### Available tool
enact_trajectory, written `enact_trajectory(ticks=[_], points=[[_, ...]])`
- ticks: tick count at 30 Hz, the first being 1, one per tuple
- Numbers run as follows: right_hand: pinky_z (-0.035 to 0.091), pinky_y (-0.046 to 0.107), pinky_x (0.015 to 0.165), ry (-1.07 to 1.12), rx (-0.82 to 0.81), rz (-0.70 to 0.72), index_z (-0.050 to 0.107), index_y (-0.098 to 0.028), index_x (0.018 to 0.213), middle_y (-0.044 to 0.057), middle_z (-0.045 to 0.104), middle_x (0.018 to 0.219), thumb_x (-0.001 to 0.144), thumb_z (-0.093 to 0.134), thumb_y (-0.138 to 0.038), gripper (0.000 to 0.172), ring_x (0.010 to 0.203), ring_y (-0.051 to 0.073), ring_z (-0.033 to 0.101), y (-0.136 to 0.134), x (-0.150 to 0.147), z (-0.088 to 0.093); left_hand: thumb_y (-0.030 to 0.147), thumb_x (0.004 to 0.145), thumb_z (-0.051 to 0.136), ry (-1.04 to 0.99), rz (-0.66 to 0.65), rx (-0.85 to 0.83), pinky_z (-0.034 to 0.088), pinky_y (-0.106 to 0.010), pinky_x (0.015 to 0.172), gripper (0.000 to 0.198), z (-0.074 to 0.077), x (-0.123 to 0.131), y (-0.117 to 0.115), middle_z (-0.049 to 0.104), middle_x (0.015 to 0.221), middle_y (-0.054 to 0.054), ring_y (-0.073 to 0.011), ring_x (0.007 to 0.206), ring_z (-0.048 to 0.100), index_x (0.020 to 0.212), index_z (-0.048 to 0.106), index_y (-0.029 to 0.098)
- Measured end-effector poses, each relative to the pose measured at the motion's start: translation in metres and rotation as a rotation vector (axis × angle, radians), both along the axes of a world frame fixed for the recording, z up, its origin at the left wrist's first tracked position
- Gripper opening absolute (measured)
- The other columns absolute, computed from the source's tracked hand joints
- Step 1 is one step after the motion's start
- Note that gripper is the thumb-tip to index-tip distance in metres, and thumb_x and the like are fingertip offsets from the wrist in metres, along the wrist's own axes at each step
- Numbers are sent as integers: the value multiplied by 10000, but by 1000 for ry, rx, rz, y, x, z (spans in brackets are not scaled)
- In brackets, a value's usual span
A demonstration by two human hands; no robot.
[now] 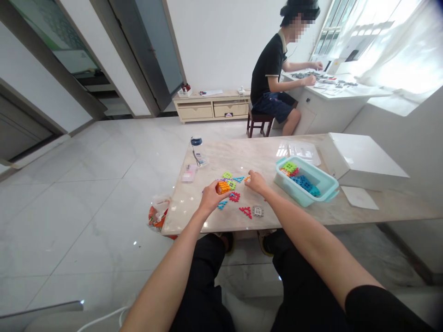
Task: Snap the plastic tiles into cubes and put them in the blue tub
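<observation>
My left hand [209, 199] is closed around a stack of orange toothed building pieces [223, 186] just above the table. To its right, my right hand [256, 181] pinches a small orange piece [247, 179] at its fingertips. Between and below the hands lie loose flat pieces: a red square [235, 197], a red triangle [246, 212], a grey window-like piece [258, 211], a blue triangle [222, 204] and another blue triangle [238, 179]. Green pieces [227, 175] lie behind my left hand, which partly hides the cluster.
A light-teal tub [327, 188] with more pieces stands at the right, beside a white box [368, 157] and a clear lid [304, 152]. A water bottle [198, 152] and a pink box [188, 174] are at the left. Another person [268, 69] sits at a far desk.
</observation>
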State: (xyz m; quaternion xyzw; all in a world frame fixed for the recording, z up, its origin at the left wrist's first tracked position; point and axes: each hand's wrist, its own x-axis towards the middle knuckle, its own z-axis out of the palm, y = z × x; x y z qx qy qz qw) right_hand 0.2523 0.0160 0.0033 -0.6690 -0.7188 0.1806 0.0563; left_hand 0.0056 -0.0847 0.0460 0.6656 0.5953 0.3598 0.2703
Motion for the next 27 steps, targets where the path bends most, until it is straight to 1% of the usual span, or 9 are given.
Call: enact_trajectory(ticks=[3, 5, 9, 12, 14, 17, 20, 23, 27], points=[[544, 324, 962, 281, -20, -125, 573, -133, 1419, 152, 741, 1196, 951, 708, -416, 563, 1092, 252, 702, -4, 6, 22, 646, 766, 863, -10, -20, 28, 533, -323, 760, 577, 6, 7, 0, 781, 938, -29, -218, 821, 697, 1154, 729, 241], [561, 293, 857, 522, -72, -192, 625, -155, 1299, 100, 751, 1089, 952, 685, -441, 453, 923, 196, 696, -11, 11, 38, 651, 776, 853, -17, -34, 53, 540, -327, 769, 583, 12, 15, 1, 784, 959, -36, -219, 832, 701, 1163, 730, 232], [554, 238, 733, 1035, -221, -188, 635, -187, 1022, 33, 674, 877, 964, 590, -420, 245, 766, 139, 622, -36, 25, 61, 632, 769, 869, -7, -72, 83, 546, -324, 795, 612, 24, 37, 4, 790, 979, -40, -222, 861, 709, 1188, 733, 207], [545, 246, 709, 1293, -325, -199, 639, -181, 1018, 20, 614, 771, 972, 523, -373, 229, 714, 140, 587, -52, 39, 71, 576, 782, 882, 13, -116, 104, 538, -315, 813, 594, 30, 56, 7, 791, 982, -38, -217, 864, 707, 1217, 733, 200], [527, 248, 687, 1352, -334, -244, 652, -166, 1011, 37, 626, 769, 986, 508, -375, 254, 707, 142, 582, -58, 49, 75, 527, 793, 889, 12, -138, 119, 534, -314, 831, 566, 33, 68, 8, 793, 1010, -42, -220, 891, 714, 1228, 731, 201], [493, 235, 657, 1345, -326, -266, 651, -165, 958, 60, 673, 814, 996, 530, -390, 259, 727, 142, 606, -60, 60, 74, 481, 801, 898, 29, -149, 139, 532, -320, 862, 549, 36, 83, 9, 793, 1059, -53, -233, 943, 723, 1243, 726, 204], [488, 232, 658, 1327, -345, -256, 651, -164, 952, 74, 722, 897, 999, 537, -366, 237, 781, 150, 657, -59, 68, 71, 489, 816, 889, 48, -144, 172, 533, -324, 892, 551, 41, 94, 8, 793, 1077, -53, -234, 956, 721, 1263, 722, 215], [505, 240, 670, 1348, -370, -301, 658, -161, 981, 75, 748, 958, 1007, 514, -312, 210, 801, 152, 670, -55, 74, 68, 503, 819, 886, 35, -155, 198, 530, -312, 882, 546, 44, 102, 10, 791, 1063, -48, -222, 931, 712, 1254, 727, 213], [530, 235, 701, 1398, -410, -240, 683, -154, 1023, 81, 770, 1021, 1028, 529, -290, 205, 861, 153, 679, -53, 82, 68, 491, 804, 900, -25, -154, 181, 527, -312, 868, 539, 41, 111, 16, 787, 1024, -45, -216, 914, 709, 1227, 735, 201]])
